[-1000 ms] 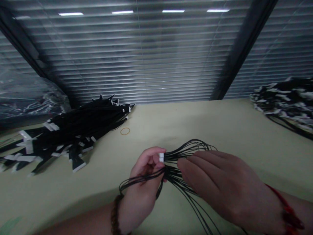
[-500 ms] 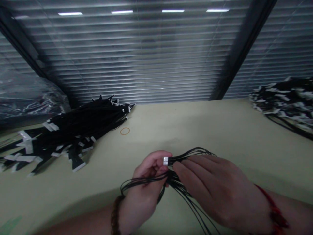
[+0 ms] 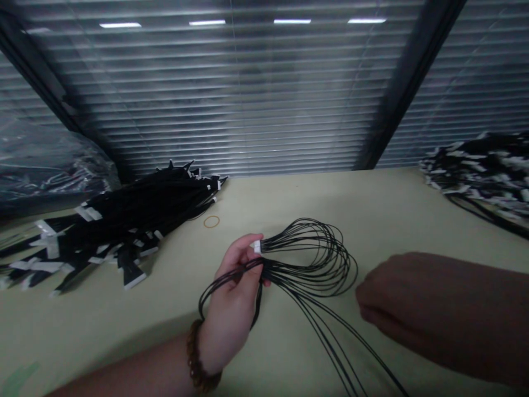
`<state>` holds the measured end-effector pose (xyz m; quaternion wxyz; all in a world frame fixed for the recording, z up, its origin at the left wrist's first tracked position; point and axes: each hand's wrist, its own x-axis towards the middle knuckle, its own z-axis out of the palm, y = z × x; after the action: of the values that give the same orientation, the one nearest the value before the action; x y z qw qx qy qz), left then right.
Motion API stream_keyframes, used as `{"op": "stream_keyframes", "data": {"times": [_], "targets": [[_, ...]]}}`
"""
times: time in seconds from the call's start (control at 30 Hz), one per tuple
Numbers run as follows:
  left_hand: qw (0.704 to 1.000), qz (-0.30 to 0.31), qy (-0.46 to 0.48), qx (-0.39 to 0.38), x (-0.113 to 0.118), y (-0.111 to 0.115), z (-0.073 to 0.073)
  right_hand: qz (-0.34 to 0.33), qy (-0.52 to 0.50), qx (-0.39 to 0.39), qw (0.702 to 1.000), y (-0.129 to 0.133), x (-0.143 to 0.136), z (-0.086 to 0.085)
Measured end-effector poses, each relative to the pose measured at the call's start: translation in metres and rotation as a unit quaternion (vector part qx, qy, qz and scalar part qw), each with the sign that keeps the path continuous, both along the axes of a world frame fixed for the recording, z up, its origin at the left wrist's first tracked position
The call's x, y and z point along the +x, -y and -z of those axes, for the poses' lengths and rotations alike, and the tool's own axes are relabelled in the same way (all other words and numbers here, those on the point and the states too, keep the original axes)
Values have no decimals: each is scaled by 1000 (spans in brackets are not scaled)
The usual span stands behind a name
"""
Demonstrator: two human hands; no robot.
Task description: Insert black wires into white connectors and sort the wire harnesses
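Place: probably a wiring workshop or cable-assembly room.
Worktable point(image 3: 372, 204): plain pale top, reaching back to the blinds.
Left heap point(image 3: 140, 207): many black cables with white ends, suggesting batch work.
Right heap point(image 3: 491, 171): more black-and-white cabling.
Wire bundle point(image 3: 289, 270): black, with a white connector point(image 3: 257, 246), held in the bare left hand point(image 3: 235, 292).
Plastic bag point(image 3: 53, 165): clear, bulky, beside the left heap.
Venetian blinds point(image 3: 264, 110): set between dark frame bars point(image 3: 417, 77), office-like.
Light strips point(image 3: 207, 22): four, apparently reflected lamps.

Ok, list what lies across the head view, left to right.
Pile of black wire bundles, thin yellowish ring, white connector, looped black wires, right hand, black-and-white pile.
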<state>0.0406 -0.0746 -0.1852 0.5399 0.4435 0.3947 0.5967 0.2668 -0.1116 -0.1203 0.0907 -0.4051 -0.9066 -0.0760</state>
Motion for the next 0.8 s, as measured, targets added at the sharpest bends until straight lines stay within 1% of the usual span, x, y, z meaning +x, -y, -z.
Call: {"op": "stream_keyframes", "data": {"times": [0.03,0.1,0.17,0.27,0.37,0.43,0.5,0.57,0.6,0.63,0.7,0.73,0.77,0.8], "targets": [[1000,1,1,1,0,0,0,-10,13,-60,998,-2,-5,1],[1000,14,10,3,0,1,1,-27,8,-181,983,-10,-21,-1],[999,36,17,14,1,2,1,-25,-65,-237,969,-19,-37,-2],[997,61,19,39,1,5,3,-15,-167,-286,944,-28,-54,3],[997,67,22,45,1,5,7,19,-217,-292,931,-28,-59,12],[997,68,21,43,1,4,10,36,-224,-271,936,-26,-60,15],[997,68,21,41,1,4,10,43,-223,-235,945,-23,-59,15],[997,67,21,38,1,4,9,47,-240,-223,944,-22,-55,8],[997,66,20,31,1,4,7,44,-261,-247,932,-23,-51,2],[997,64,19,24,2,4,6,37,-287,-293,911,-24,-46,-5],[998,57,15,11,2,5,4,4,-347,-412,842,-27,-32,-21],[999,52,15,6,2,5,3,-21,-374,-454,808,-29,-23,-29],[999,49,15,4,2,5,3,-41,-400,-468,787,-32,-14,-37],[999,46,16,2,2,5,3,-53,-427,-450,783,-35,-4,-43]]}}
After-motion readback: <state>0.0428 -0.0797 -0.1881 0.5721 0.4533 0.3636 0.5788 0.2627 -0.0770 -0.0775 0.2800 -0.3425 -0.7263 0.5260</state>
